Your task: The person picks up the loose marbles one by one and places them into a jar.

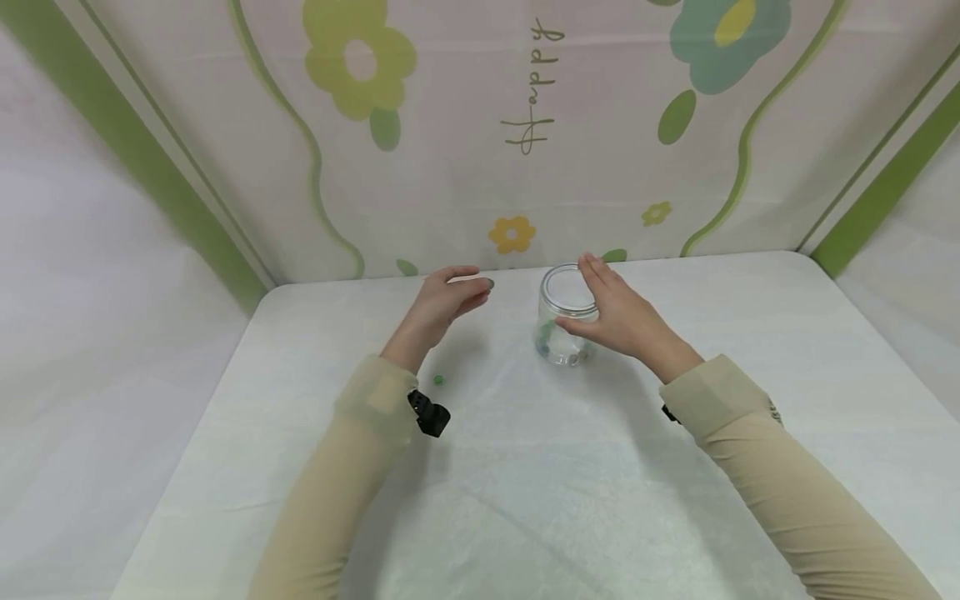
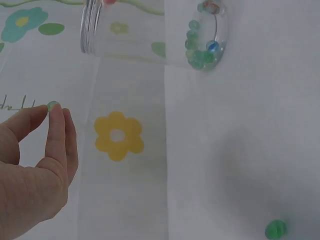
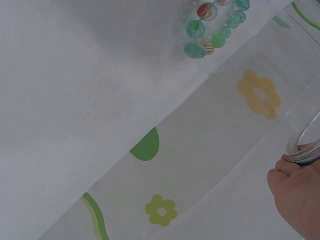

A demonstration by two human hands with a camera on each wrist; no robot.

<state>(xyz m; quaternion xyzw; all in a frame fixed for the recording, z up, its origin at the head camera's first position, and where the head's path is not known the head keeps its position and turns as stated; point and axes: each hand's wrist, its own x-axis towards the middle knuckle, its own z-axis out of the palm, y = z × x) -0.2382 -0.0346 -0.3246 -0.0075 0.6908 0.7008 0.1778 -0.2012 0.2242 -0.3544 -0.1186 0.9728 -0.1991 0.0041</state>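
Observation:
A clear jar (image 1: 547, 310) stands upright near the table's back edge. Several marbles (image 2: 196, 59), mostly green with a few other colours, lie around its bottom. My right hand (image 1: 624, 318) holds the jar near its silvery rim from the right, thumb in front and fingers along the far side. To the jar's left and above the table, my left hand (image 1: 438, 310) pinches a small greenish marble (image 2: 53, 105) between thumb and fingertips. A loose green marble (image 1: 438, 380) lies on the table just right of the left wrist.
A white cloth covers the table (image 1: 525, 500). Right behind it rises a printed backdrop (image 1: 450, 183) with flowers and lettering. Pale side panels (image 1: 97, 292) flank the table. A small black camera (image 1: 430, 414) is worn on the left wrist.

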